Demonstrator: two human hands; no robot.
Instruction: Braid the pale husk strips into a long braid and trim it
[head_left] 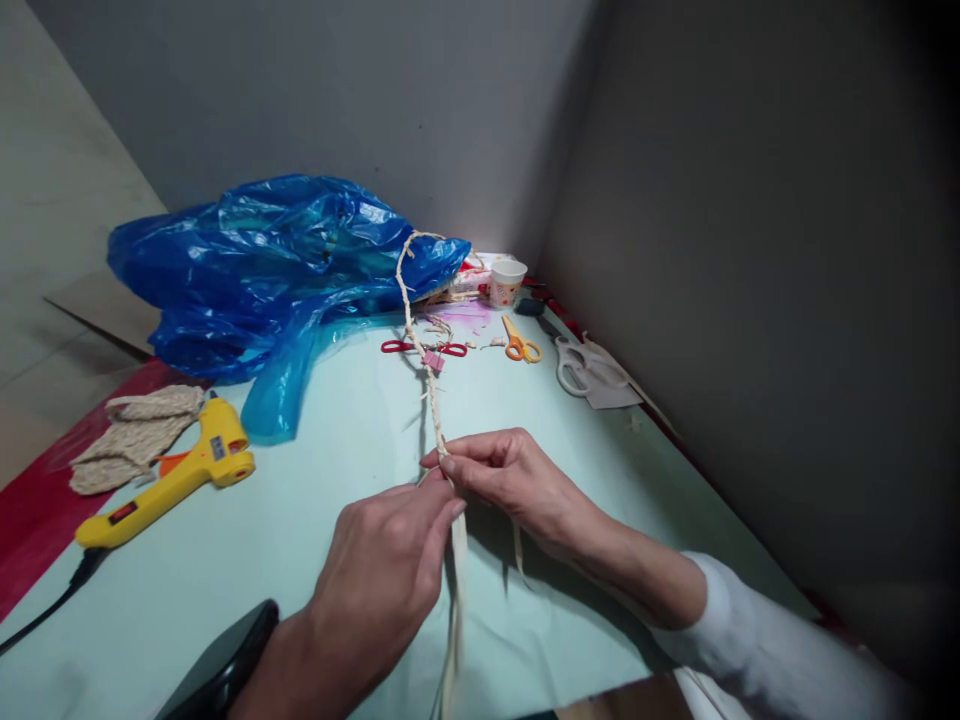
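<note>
A thin braided cord of pale straw-like fibre [433, 395] runs from the blue plastic bag down to my hands. My right hand [517, 475] pinches the lower end of the braid between thumb and fingers. Just below and touching it, my left hand [397, 545] is closed on the loose strands [459, 560], which hang toward me. One short strand end [519, 555] dangles under my right hand. A pink clip [433, 360] sits on or against the cord farther up. The fingertips partly hide where the strands cross.
A blue plastic bag [277, 260] fills the back left. A yellow glue gun [172, 475] and a woven straw piece [135, 435] lie left. Orange scissors [519, 342], grey-handled scissors [574, 365], red-handled scissors [454, 349] and a paper cup [507, 285] are farther back. A grey wall stands right.
</note>
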